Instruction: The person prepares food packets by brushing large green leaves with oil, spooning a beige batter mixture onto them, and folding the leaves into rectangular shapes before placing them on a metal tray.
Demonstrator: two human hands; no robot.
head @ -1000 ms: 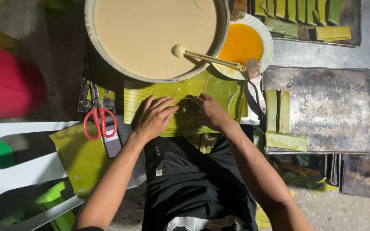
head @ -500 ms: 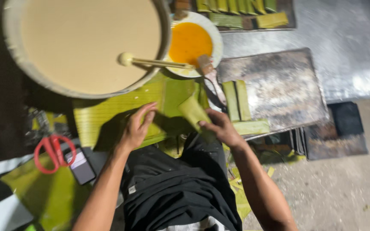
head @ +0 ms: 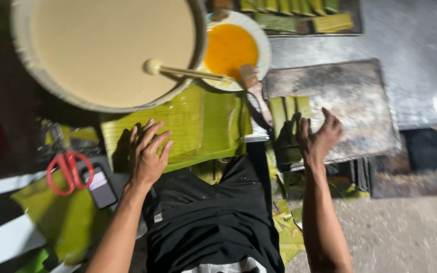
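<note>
The left hand (head: 147,154) lies flat, fingers spread, on a stack of green leaves (head: 188,126) spread on the bench in front of the person; it pins the near left part of the stack and grips nothing. The right hand (head: 319,139) is off to the right, over the near edge of a dark metal tray (head: 350,101). Its fingers are loosely spread and raised, holding nothing, just beside a few folded leaf parcels (head: 289,114) that lie side by side at the tray's left end. Motion blur makes it hard to say whether the fingertips touch the parcels.

Beyond the leaves stands a big basin (head: 102,50) full of pale tan batter. A ladle (head: 178,71) rests across its rim, the round end in the batter and the handle reaching toward a white bowl (head: 231,50) of orange liquid just to the right. A brush (head: 254,88) leans out of that bowl toward the tray. At the top edge, a second tray (head: 299,15) holds a row of finished green and yellow parcels.

To the left of the left hand, red scissors (head: 69,172) lie beside a phone (head: 101,187), both near another leaf (head: 61,217) that hangs over the bench edge. Leaf scraps (head: 289,232) litter the floor by the person's right arm. A black apron (head: 213,217) covers the lap.
</note>
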